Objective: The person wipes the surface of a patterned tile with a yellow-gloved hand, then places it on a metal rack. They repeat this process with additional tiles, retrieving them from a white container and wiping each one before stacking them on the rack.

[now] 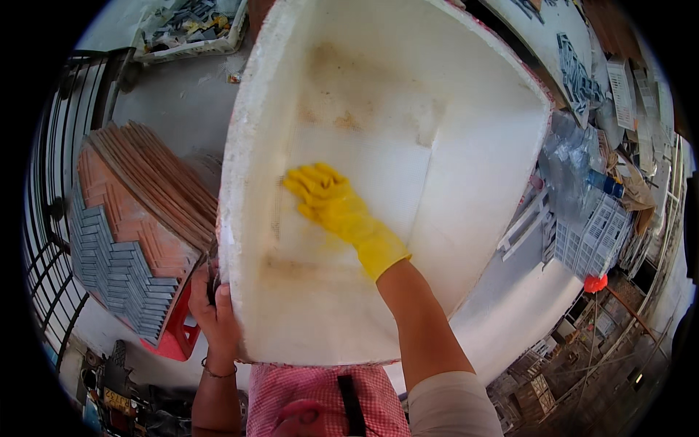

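Note:
A large white foam box (244, 131) with a rough, crumbly rim lies tilted before me, its inside facing up. Brown stains mark its inner surface in several patches. My right hand (324, 195), in a yellow rubber glove, reaches into the box. Its fingers are curled against the inner face and slightly blurred; whatever they may hold is hidden. My bare left hand (215, 317) grips the box at its lower left edge, some fingers out of sight.
On the left, stacked boards with grey herringbone strips (120, 258) rest on a red plastic stool (175, 341). A white crate (193, 49) of grey pieces stands at the far left. Slatted white crates (593, 233) and clear plastic bags (568, 171) crowd the right.

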A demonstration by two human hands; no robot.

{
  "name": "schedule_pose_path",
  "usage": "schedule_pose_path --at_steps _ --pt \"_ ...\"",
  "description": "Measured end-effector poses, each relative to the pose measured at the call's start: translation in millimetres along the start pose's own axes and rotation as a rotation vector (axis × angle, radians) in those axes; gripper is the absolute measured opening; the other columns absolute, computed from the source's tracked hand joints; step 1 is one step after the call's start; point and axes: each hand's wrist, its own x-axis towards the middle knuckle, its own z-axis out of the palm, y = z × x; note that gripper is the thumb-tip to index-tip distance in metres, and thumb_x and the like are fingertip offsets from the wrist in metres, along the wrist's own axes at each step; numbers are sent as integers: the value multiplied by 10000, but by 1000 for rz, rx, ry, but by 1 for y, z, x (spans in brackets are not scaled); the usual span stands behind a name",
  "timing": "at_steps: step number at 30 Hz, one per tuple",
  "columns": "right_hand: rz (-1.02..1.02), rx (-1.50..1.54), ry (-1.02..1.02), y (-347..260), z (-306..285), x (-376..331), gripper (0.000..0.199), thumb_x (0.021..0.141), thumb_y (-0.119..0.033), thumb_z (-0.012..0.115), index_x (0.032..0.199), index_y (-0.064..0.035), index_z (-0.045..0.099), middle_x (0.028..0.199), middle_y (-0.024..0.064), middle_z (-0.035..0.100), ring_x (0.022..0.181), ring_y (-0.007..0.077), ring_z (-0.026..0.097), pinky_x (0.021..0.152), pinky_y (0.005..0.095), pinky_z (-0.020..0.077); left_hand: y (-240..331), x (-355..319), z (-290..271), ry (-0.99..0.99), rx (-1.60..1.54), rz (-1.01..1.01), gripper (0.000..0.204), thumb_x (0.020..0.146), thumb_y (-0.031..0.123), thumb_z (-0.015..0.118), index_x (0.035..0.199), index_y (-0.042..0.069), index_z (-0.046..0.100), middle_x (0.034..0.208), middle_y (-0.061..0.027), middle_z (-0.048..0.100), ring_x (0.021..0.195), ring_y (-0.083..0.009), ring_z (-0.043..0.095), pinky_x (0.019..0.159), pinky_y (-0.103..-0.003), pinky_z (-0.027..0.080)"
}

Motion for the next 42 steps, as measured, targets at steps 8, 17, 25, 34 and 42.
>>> schedule_pose_path --at_steps 8,17,25,34,42 --pt "664 -275 274 -2 -24 -7 565 784 -281 506 1249 17 386 1294 217 375 1202 354 334 1035 438 202 -5 -4 1 12 39 -1 334 858 223 468 1027 -62 504 901 -134 550 813 -212 522 750 -305 411" --pt "-92 59 87 -8 8 9 567 808 -350 487 1302 -103 363 1289 70 419 1205 207 371 1048 375 217 -15 -7 -4 -5 39 -70 316 877 194 438 1054 -67 459 958 -111 524 870 -197 490 789 -275 387" --pt "812 -342 420 69 -52 -27 641 805 -377 493 1279 27 340 1325 208 340 1238 322 306 1056 408 169 -15 -8 -2 28 20 -98 251 908 192 412 957 -53 416 834 -83 427 776 -179 399 734 -274 354" --pt "240 63 176 -34 4 -13 642 802 -404 470 1277 12 356 1311 178 379 1233 296 331 1057 402 195 -31 -11 -8 -34 144 -206 461 914 213 427 1217 -126 348 1236 -215 424 1140 -288 405 974 -352 285" --pt "624 -314 403 51 -47 -20 695 781 -413 519 1257 61 344 1292 227 372 1211 348 330 1046 440 185 -30 -7 -12 -20 56 -231 425 912 224 419 1162 -119 395 1136 -178 477 1035 -245 449 915 -321 325"
